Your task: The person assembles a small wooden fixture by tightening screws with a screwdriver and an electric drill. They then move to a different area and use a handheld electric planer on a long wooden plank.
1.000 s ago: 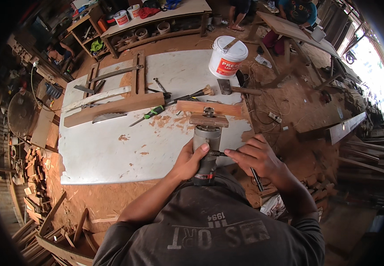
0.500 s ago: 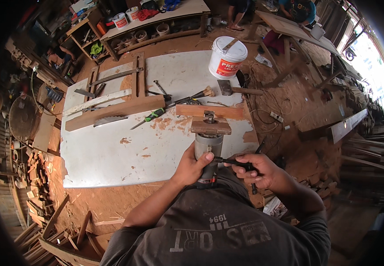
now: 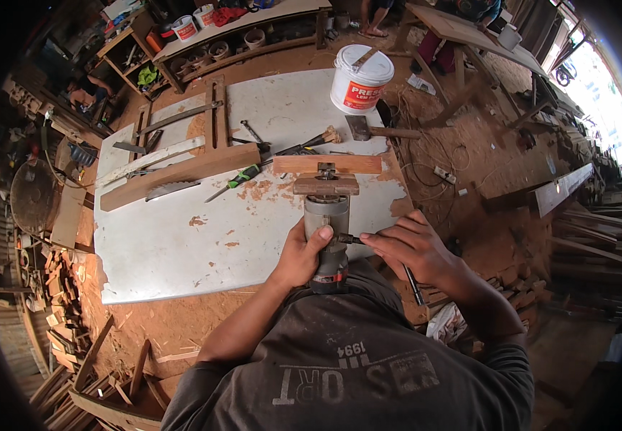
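My left hand (image 3: 301, 253) grips the grey and black body of a small router (image 3: 327, 228) that stands with a square wooden base plate (image 3: 326, 185) on its far end. My right hand (image 3: 409, 248) pinches a small dark knob or lever on the router's right side. The tool rests at the near edge of a large white board (image 3: 181, 244). A black cord hangs under my right wrist.
On the white board lie a long plank (image 3: 181, 174), a wooden strip (image 3: 327, 164), a green-handled screwdriver (image 3: 235, 182), a hammer (image 3: 311, 141) and a saw blade (image 3: 170, 189). A white bucket (image 3: 360, 77) stands at the far edge. Wood scraps pile at left; shelves and a table stand behind.
My right hand moved in from the router's lower right side to the knob on its side. My left hand kept its grip on the router body.
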{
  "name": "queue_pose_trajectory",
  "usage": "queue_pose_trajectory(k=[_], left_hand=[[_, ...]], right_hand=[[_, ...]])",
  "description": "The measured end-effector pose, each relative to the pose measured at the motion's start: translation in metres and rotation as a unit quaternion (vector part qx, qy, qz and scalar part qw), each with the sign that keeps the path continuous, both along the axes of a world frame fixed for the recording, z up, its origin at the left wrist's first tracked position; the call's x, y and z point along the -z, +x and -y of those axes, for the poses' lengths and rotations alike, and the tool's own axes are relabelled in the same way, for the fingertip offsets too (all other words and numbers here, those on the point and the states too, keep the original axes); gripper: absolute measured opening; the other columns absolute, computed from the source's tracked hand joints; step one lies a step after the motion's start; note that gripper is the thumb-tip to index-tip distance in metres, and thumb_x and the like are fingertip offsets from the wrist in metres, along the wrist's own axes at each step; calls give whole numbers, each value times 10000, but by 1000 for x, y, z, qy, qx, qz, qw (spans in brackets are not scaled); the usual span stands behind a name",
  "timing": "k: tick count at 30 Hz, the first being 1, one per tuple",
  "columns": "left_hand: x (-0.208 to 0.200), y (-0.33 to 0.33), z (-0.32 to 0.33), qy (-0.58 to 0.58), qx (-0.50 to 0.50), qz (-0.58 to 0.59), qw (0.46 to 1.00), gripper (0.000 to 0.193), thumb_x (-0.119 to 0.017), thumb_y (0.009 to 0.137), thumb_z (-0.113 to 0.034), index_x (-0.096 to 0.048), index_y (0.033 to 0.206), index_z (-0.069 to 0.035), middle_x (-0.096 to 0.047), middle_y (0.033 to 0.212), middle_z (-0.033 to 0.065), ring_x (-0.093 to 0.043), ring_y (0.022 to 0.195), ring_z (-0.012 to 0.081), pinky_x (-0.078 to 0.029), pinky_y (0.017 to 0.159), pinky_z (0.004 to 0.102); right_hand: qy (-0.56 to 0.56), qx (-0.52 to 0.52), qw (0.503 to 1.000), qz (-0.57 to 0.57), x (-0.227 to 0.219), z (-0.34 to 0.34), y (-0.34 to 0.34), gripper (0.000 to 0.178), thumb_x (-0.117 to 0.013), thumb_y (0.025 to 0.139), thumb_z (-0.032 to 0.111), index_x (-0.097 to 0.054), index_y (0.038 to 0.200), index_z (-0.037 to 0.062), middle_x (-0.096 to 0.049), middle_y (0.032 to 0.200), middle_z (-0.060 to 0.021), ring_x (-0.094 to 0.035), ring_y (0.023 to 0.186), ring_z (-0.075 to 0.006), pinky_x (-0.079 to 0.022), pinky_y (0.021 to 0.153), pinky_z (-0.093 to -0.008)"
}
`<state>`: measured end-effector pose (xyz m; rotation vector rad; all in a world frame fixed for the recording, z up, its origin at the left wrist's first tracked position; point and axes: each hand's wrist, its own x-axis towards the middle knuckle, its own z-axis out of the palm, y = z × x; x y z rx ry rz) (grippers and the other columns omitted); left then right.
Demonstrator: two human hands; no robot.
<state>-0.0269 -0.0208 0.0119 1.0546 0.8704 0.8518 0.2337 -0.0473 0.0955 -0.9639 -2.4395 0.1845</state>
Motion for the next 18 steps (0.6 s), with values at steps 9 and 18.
queue_pose_trajectory(k=[9,18], left_hand=[[-17,-3,-21,-64,70,-24,995,685,-515,1079,-544,-576,1321,93,-731,1100,213,-755,983,265,-625,842,391],[-17,1,-25,42,15,-75,996,744,-582,1051,-570,-549,1374,99,-713,1146,190,-730,989,238,-599,858,376]], right_hand=[[237,-98,956,139,-13,-36,12,409,-650,907,176,-736,1306,155,-668,1023,88,-566,810,-88,-408,773,-275],[-673,86,629,-379,11,-11,-5,303,-610,1055,210,-688,1316,78,-634,875,-22,-516,653,-84,-362,551,-239]])
